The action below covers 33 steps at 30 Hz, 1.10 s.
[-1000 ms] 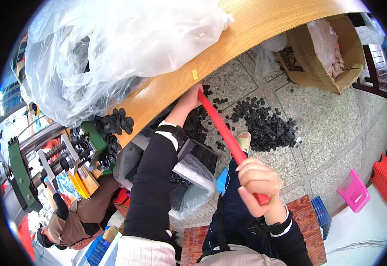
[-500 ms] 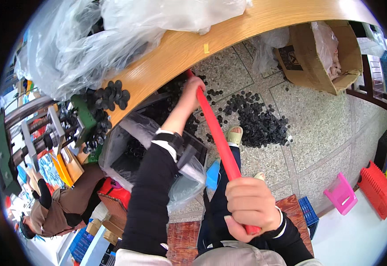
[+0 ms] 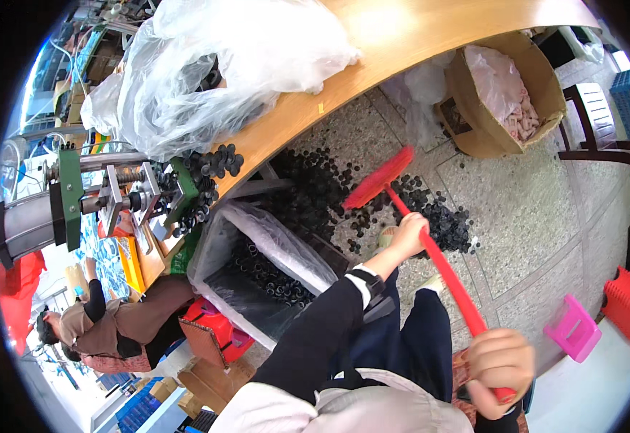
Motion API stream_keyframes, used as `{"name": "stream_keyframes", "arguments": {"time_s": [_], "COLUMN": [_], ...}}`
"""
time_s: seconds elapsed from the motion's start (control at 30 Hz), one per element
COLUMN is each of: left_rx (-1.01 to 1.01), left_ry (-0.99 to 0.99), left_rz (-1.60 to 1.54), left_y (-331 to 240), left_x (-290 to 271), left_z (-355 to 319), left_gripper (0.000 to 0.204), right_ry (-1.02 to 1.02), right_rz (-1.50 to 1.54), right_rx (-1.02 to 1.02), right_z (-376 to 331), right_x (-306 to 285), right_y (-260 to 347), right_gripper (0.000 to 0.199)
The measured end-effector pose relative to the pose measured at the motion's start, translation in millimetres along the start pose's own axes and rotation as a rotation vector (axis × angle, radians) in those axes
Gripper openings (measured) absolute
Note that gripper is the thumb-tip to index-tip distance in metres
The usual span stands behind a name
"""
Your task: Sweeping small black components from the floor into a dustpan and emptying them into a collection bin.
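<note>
A red broom [image 3: 445,267] slants across the view, its bristled head [image 3: 380,177] lying over small black discs [image 3: 315,187] on the floor. My left hand [image 3: 407,237] is wrapped round the handle a short way below the head. Near the handle's lower end, my right hand [image 3: 501,366] grips it, slightly smeared by motion. The discs form one spread pile under the table and another dark heap [image 3: 441,220] right of the broom head. My feet stand close to the piles.
A wooden table [image 3: 271,119] with clear plastic bags [image 3: 214,65] curves across the top. A plastic-lined bin [image 3: 210,252] holding black rings stands at left, beside a metal machine [image 3: 113,191]. Another person [image 3: 124,325] sits beyond. A cardboard box [image 3: 473,123] and pink stool [image 3: 573,328] are at right.
The broom has come out from under the table toward the right, so its head now shows. Both hands moved right with it, and my view has shifted.
</note>
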<state>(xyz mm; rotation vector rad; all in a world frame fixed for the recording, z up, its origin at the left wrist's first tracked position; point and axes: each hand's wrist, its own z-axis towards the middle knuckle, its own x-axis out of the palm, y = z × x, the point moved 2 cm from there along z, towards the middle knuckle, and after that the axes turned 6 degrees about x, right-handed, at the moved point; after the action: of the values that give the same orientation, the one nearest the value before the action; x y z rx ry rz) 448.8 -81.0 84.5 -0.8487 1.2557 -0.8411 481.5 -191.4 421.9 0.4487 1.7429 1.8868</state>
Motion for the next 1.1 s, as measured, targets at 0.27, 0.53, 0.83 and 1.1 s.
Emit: {"name": "stream_keyframes", "arguments": {"time_s": [0.27,0.53,0.83,1.1], "left_rx": [-0.161,-0.179,-0.091,-0.205], "left_ry": [-0.041,0.237,-0.002,0.061], "left_rz": [0.239,0.477,0.070,0.150], "left_y": [-72.3,77.6,42.1,-39.2], "left_x": [-39.3,-131.4,2.8,17.6], "left_z": [19.7,-77.3,-21.5,25.4], "left_gripper": [0.010,0.011,0.013,0.007], "right_ry": [-0.183,0.048,0.319,0.208], "right_rz": [0.210,0.333,0.159,0.158], "right_rx": [-0.247,0.049,0.045,-0.093], "right_z": [-53.4,-11.5,26.1,-0.8], "right_x": [-61.6,42.3,-12.4,-63.7], "right_y": [-6.1,-89.4,-30.1,1.3], "right_gripper": [0.022,0.012,0.016,0.031]}}
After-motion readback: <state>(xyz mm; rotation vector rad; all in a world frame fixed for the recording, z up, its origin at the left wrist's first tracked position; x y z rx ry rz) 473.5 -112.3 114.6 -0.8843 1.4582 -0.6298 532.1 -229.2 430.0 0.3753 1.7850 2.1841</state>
